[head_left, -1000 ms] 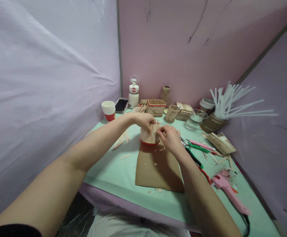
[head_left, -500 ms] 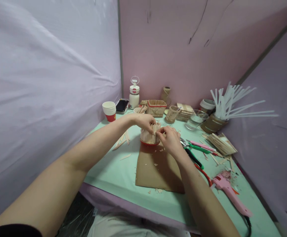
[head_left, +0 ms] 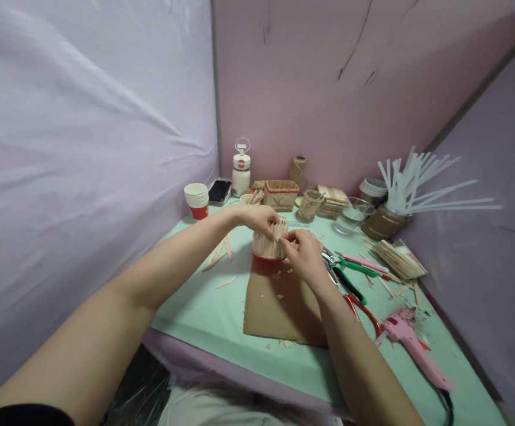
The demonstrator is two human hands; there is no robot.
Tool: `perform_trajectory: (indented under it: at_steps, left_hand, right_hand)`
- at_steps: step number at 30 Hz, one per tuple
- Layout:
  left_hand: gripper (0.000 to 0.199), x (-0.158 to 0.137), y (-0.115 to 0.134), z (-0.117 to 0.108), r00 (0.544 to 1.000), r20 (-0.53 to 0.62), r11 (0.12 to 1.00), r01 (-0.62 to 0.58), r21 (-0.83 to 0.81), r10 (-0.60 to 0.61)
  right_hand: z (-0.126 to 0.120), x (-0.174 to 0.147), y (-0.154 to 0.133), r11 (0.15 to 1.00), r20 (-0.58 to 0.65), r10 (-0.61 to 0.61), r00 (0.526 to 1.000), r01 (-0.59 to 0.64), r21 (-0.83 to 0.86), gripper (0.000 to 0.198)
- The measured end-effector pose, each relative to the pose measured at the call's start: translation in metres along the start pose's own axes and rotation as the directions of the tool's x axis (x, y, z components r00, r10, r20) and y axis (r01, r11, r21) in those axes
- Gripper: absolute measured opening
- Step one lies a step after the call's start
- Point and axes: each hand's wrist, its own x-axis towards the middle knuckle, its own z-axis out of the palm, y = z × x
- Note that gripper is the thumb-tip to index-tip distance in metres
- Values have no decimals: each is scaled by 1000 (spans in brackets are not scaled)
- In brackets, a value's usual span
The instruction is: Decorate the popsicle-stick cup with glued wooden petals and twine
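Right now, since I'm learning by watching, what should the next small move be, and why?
Perhaps press gently with the right hand against the stick-walled container: the fingertips are at its near right wall, the left hand grips the rim as support, and the pink glue gun lies aside. Whether those fingertips pinch a loose stick is hidden.

Looks like bare, matt wood on the slatted container (head_left: 266, 247). Shows dull cardboard in the mat (head_left: 279, 310), smooth plastic on the glue gun (head_left: 418, 352), clear, glossy walls on the bowl (head_left: 350, 221).
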Motion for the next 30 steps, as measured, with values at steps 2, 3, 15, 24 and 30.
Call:
perform_trajectory:
  at_steps: [2,3,15,24,30]
  left_hand:
    - [19,0,0,0,1000,1,1000,-1,-1,1]
    - [19,-1,1,0,1000,1,1000,0,-1,0]
    - [19,0,0,1,1000,-13,1000,-11,4,11]
    - [18,-1,3,1,1000,-17,1000,-15,14,16]
    - [20,-1,2,2,999,-27,1000,-22,18,22]
  right_hand:
    - [0,0,1,1000,-3,0,1000,1,19,14]
    - [0,-1,1,1000,-5,0,1000,0,28,14]
    - [9,-3,5,982,-46,96,994,-88,165,23]
    - [16,-7,11,953,-50,126,991,-107,282,29]
    - [18,-8,12,941,-45,136,990,-115,317,30]
